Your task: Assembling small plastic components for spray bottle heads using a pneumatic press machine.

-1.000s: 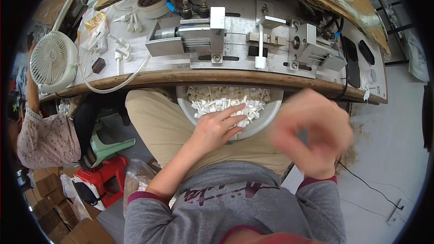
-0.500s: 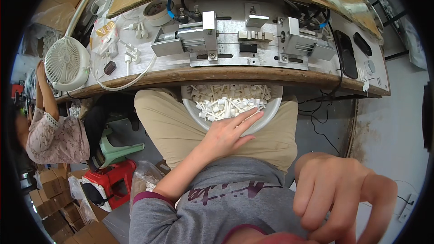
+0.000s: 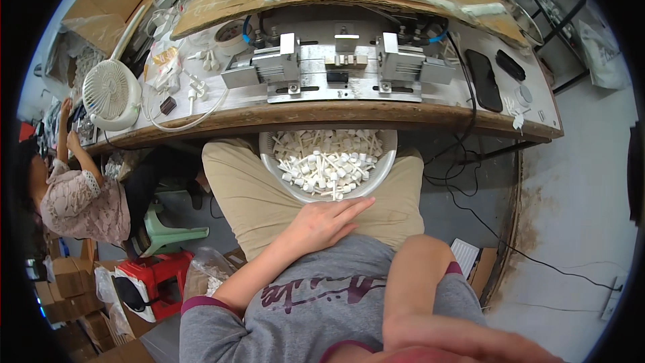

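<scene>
On my lap sits a white plastic basin (image 3: 268, 162) holding many small white plastic pieces (image 3: 329, 167), thin stems with thicker round ends. Just below its near rim lies my left hand (image 3: 327, 222), palm down, fingers stretched out, with nothing in it. My right arm bends back toward me at the lower right. There my right hand (image 3: 470, 340) is partly cut off by the lower edge, and its fingers do not show clearly. Beyond the basin, a metal clamping fixture (image 3: 344, 81) with two facing cylinders stands on the workbench.
A wooden bench edge (image 3: 322, 115) runs above the basin. A white fan (image 3: 111, 94), plugs and a cable (image 3: 195, 124) lie left; a black phone (image 3: 484, 81) lies right. Cardboard (image 3: 269, 1) overhangs the fixture. Another person (image 3: 84, 205) sits at left near a red stool (image 3: 168, 272).
My left hand has drawn back from over the basin to below its rim. My right hand has moved down and inward, toward the lower edge. The view has shifted slightly.
</scene>
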Tool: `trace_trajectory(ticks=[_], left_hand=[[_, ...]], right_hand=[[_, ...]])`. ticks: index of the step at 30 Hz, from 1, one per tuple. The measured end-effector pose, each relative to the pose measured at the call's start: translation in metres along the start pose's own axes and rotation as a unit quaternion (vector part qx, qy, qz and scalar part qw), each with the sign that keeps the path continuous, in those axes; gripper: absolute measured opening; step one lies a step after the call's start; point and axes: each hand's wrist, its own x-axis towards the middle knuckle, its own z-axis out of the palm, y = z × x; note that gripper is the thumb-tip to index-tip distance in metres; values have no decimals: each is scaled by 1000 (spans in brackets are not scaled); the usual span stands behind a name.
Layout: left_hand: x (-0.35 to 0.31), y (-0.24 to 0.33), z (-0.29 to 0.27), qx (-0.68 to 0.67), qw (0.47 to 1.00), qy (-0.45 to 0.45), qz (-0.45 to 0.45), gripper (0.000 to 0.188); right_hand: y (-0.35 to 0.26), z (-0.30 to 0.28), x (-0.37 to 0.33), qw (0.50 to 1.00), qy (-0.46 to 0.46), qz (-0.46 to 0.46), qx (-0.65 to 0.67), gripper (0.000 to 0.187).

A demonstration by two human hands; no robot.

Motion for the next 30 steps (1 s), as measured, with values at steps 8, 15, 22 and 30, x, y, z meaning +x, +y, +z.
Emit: trace_trajectory(ticks=[8,15,22,30], left_hand=[[1,5,-14,20,1000,-1,-5,66],[21,-10,-61,87,983,159,10,62],[30,-28,-131,128,958,255,9,60],[83,-34,-194,138,922,343,115,50]], right_hand=[[-20,34,-2,886,61,-53,456,38],[21,-46,-34,957,7,-283,-64,35],[144,-106,38,779,-399,23,-483,48],[306,-199,73,613,-492,143,-602,38]])
